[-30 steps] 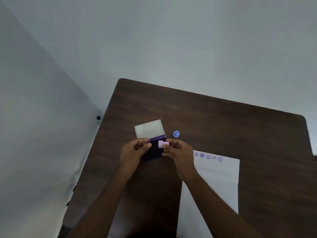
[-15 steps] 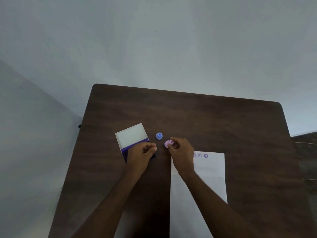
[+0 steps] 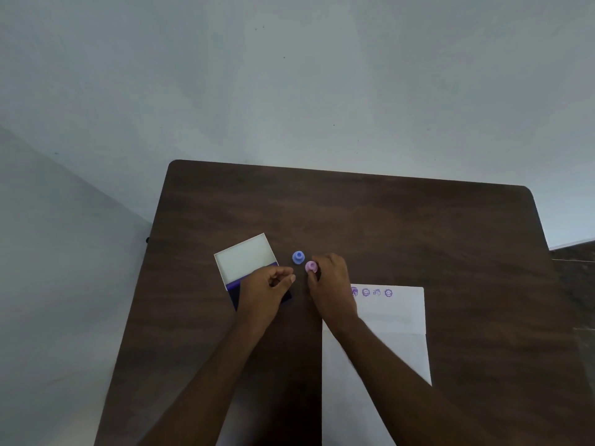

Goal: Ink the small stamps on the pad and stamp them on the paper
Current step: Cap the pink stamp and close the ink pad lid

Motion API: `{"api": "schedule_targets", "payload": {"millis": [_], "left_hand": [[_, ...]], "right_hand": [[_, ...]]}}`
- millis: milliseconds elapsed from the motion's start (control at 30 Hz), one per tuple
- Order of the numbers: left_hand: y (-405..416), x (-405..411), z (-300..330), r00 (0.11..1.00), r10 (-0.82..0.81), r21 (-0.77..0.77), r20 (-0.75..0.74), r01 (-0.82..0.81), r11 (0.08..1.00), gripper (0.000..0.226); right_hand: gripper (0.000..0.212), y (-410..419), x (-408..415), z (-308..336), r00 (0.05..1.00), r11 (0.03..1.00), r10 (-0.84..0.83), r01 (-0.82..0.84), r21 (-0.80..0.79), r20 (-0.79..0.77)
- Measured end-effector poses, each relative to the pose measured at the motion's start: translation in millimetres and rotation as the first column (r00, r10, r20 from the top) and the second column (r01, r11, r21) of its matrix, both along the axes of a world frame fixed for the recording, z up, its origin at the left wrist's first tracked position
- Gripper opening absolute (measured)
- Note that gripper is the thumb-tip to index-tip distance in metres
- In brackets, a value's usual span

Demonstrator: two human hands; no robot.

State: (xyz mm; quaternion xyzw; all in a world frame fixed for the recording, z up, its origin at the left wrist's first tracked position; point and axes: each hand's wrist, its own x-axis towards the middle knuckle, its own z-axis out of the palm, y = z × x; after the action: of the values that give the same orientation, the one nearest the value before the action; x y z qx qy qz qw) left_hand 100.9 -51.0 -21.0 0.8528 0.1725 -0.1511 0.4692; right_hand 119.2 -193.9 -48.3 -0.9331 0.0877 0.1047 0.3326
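Note:
An ink pad (image 3: 234, 292) lies open on the dark wooden table (image 3: 354, 220), its white lid (image 3: 246, 257) folded back. My left hand (image 3: 269, 289) rests over the dark pad with fingers curled and nothing visibly held. A blue stamp (image 3: 298, 257) stands on the table just right of the lid. A pink stamp (image 3: 311, 267) sits beside it, and my right hand (image 3: 331, 286) has its fingertips on it. The white paper (image 3: 399, 317) lies to the right, with a row of purple prints (image 3: 372, 292) along its top edge.
The table's far edge meets a pale wall. Its left edge drops off beside the ink pad. A darker surface (image 3: 576, 272) shows at the far right past the table's corner.
My right hand carried the pink stamp from over the ink pad rightwards and set it down beside the blue stamp. My left hand stayed on the pad. The camera view shifted.

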Motion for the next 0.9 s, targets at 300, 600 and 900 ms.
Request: {"api": "schedule_targets", "payload": {"millis": [300, 600, 900], "left_hand": [[0.7, -0.4, -4.3, 1.000, 0.004, -0.020, -0.009, -0.004, 1.000, 0.024], [6.0, -0.5, -0.7, 0.999, 0.045, -0.008, 0.015, -0.044, 0.999, 0.023], [47.2, -17.7, 2.4, 0.955, 0.290, -0.073, 0.063, -0.285, 0.956, 0.011]], "right_hand": [[0.019, -0.6, 2.4, -1.4, 0.999, 0.997, 0.049, -0.049, -0.061, 0.011], [0.034, -0.4, -1.0, 5.0, 0.991, 0.997, 0.067, -0.070, 0.019, 0.113], [0.047, 50.5, 7.2, 27.5, 0.959, 0.959, 0.280, -0.281, 0.024, 0.034]]}}
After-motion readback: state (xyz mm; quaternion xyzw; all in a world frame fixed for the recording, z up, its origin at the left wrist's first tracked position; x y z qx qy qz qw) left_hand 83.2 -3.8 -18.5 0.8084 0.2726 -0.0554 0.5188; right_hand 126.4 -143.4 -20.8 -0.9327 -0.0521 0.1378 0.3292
